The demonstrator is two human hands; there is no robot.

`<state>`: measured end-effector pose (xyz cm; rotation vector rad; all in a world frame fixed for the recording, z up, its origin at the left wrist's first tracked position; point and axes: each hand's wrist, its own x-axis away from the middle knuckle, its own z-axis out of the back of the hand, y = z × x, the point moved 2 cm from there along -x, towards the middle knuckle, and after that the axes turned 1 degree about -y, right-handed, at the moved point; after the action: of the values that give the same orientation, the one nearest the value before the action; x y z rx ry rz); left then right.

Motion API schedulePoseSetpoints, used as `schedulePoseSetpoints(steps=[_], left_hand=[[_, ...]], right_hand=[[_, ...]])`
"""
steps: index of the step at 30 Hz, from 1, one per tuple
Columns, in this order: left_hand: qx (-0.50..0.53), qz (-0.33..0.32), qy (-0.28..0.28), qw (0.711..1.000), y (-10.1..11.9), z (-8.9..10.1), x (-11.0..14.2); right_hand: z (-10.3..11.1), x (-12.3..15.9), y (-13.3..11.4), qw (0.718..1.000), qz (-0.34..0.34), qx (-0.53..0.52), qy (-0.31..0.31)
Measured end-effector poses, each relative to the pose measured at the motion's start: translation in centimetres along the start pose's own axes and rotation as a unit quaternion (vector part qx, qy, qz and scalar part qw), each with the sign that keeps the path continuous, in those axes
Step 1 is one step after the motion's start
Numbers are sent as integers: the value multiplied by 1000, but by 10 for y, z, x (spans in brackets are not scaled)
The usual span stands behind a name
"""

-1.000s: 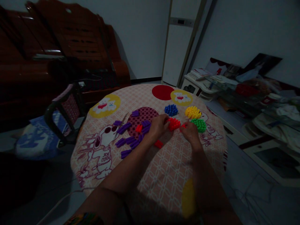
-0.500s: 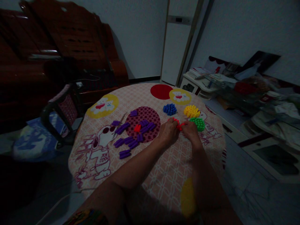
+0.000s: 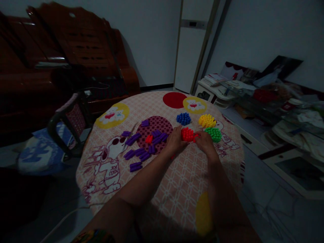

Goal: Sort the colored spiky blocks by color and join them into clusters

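Observation:
A rounded cluster of red bullet-shaped toy blocks [image 3: 187, 134] stands on the table between my hands. My left hand [image 3: 176, 141] is at its left side, fingers and thumb curved against its edge. My right hand [image 3: 204, 141] pinches a small red block [image 3: 196, 136] at the cluster's right side; its fingertips partly hide the block. Beyond stands a blue cluster [image 3: 183, 118], with a yellow cluster [image 3: 207, 120] and a green cluster [image 3: 213, 134] to the right. A bit of red shows beside my left wrist, mostly hidden.
Several loose purple blocks [image 3: 139, 152] and a red block [image 3: 149, 139] lie on the left of the round table's patterned cloth [image 3: 177, 182]. A chair [image 3: 68, 125] stands at the left and a cluttered cabinet [image 3: 253, 135] at the right.
My left hand has shifted left and uncovered the red cluster. My right hand stays at the cluster's right side with the small red block.

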<state>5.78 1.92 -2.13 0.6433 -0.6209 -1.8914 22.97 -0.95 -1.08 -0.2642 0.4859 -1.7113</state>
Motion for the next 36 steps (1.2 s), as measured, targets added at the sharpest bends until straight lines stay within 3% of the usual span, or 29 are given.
schedulePoseSetpoints(steps=[3, 8, 13, 16, 19, 22, 25, 29, 32, 36], left_hand=[[3, -25, -5, 1000, -1, -3, -3], [21, -35, -1, 999, -1, -5, -3], [47, -54, 41, 997, 4, 14, -1], [102, -98, 49, 989, 9, 30, 0], [179, -126, -2, 976, 11, 36, -2], [241, -111, -41, 963, 8, 34, -5], [294, -64, 0, 954, -3, 36, -8], [296, 15, 74, 952, -21, 44, -12], [281, 50, 84, 955, -26, 46, -12], [285, 62, 85, 953, -26, 41, -13]], right_hand=[[4, 2, -4, 1000, -25, 7, 16], [14, 7, -13, 991, -44, -14, 124], [16, 7, -21, 970, 13, -172, 170], [15, 11, -30, 952, 89, -265, 129], [14, 17, -41, 933, 137, -324, 71], [13, 18, -43, 913, 125, -388, 16], [13, 15, -32, 899, 71, -432, -15], [14, 12, -17, 915, 46, -391, -86], [14, 13, -15, 927, 58, -342, -145], [12, 11, -18, 934, 70, -325, -135]])
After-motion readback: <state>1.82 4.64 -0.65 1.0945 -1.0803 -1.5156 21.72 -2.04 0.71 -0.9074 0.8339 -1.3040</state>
